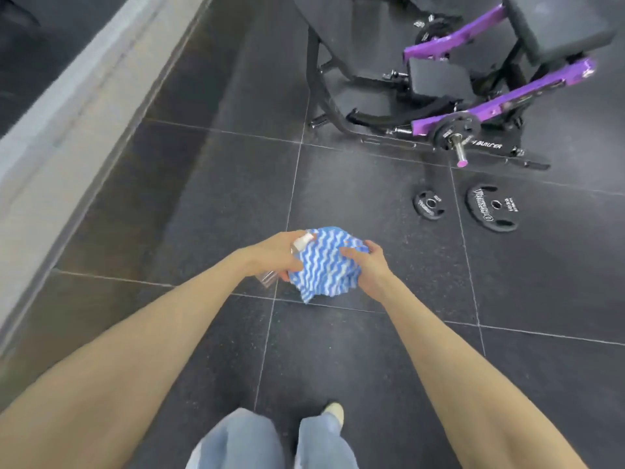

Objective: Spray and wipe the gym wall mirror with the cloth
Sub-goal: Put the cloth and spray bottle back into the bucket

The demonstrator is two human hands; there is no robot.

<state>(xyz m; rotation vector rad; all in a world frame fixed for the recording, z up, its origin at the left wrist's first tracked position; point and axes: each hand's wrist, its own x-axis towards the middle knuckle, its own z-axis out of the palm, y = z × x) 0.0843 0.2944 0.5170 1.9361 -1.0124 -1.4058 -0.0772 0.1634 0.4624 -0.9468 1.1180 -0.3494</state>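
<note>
You are looking down at a dark speckled rubber-tile floor with both bare arms stretched out in front of you, hands meeting in the middle of the frame. Your left hand is curled around a small clear spray bottle with a white top, held at a slant with the top pointing up and to the right. Your right hand grips a crumpled blue-and-white wavy-striped cloth, which bunches between the two hands and touches the bottle, with a loose corner hanging below. Both are held in the air above the floor. Along the left side of the frame a pale grey ledge runs diagonally. Above it, in the upper left corner, is a dark surface that you cannot tell to be the mirror. In the upper right stands a black and purple weight machine. Just below it, two black weight plates lie flat on the floor, a small one beside a larger one. At the bottom edge are your light blue jeans and one pale shoe.
</note>
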